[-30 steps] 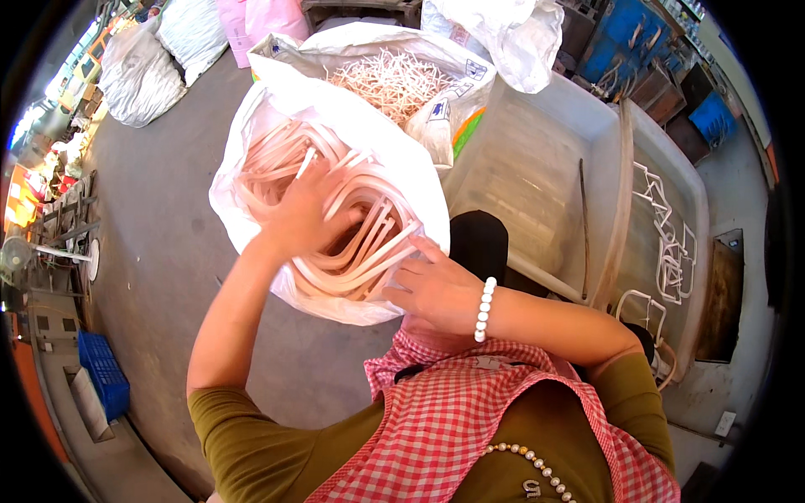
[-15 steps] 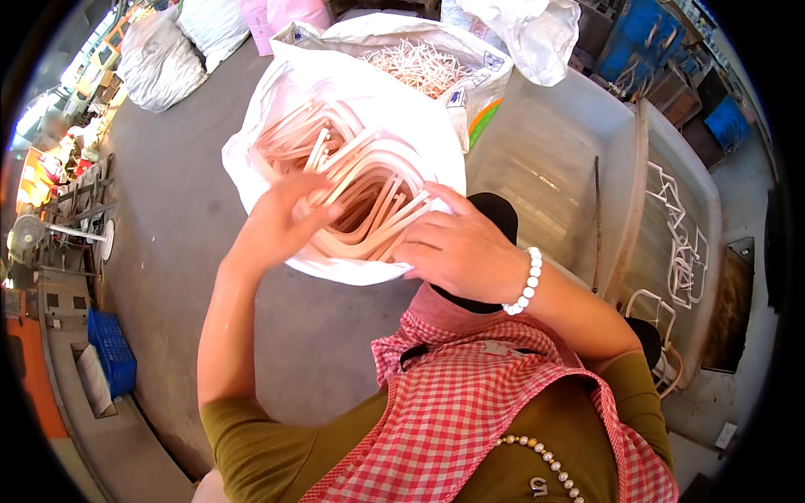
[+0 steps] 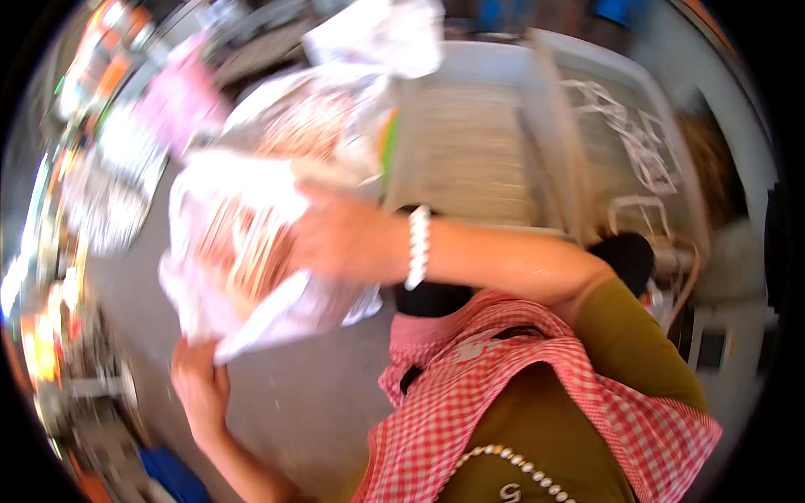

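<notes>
A white woven sack (image 3: 285, 323) stands in front of me, its mouth wide and full of pale pinkish bent strips (image 3: 239, 243). At the sack's near left edge, my left hand (image 3: 199, 379) is closed on a corner of the white rim. My right hand (image 3: 348, 235), wearing a white bead bracelet, reaches across the sack's right side beside the strips. Motion smears its fingers, so whether it grips the strips or the sack cannot be told.
Behind stands a second sack (image 3: 377, 92) of thin pinkish pieces. To the right are translucent plastic tubs (image 3: 470, 63); white bent frames (image 3: 625, 126) lie in the farther one. A pink bag (image 3: 180, 101) and pale sacks (image 3: 105, 201) sit at the far left.
My left hand has left the strips and taken hold of the sack's near left rim. My right hand has shifted across the sack's right side. The whole view has swung right and is blurred.
</notes>
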Tool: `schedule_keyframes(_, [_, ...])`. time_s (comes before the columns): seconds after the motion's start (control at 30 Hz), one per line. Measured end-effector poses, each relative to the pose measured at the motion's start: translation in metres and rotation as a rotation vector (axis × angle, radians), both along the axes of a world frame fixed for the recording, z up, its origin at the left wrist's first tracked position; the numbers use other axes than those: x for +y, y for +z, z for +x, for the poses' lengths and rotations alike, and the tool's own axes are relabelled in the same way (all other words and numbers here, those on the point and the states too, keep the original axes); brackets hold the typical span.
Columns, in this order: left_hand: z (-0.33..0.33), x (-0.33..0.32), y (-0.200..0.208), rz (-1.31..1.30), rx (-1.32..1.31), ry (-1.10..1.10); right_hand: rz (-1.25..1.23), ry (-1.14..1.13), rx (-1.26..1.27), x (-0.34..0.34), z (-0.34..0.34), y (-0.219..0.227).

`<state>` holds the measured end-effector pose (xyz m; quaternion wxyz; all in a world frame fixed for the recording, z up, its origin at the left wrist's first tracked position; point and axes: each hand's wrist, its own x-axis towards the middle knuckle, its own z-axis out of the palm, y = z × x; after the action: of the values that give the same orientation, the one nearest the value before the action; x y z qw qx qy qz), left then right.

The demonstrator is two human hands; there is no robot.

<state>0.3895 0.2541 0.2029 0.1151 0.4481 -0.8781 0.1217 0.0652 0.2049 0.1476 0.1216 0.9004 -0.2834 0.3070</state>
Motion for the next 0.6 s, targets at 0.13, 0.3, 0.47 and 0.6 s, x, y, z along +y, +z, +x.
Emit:
schedule_keyframes(0.13, [0.04,0.009,-0.015,0.164,-0.116,0.063,-0.035,0.028,-0.259,0.022,-0.011,-0.025])
schedule_keyframes(0.3, [-0.015,0.006,0.01,-0.027,-0.084,0.057,0.255,-0.221,-0.275,0.041,-0.122,-0.079])
schedule_keyframes(0.47, [-0.017,0.002,0.016,0.086,-0.071,0.246,0.787,-0.655,0.0,0.103,-0.207,-0.118])
schedule_keyframes(0.6, [-0.052,0.001,0.029,0.415,-0.215,0.33,1.086,-0.776,0.04,0.138,-0.24,-0.142])
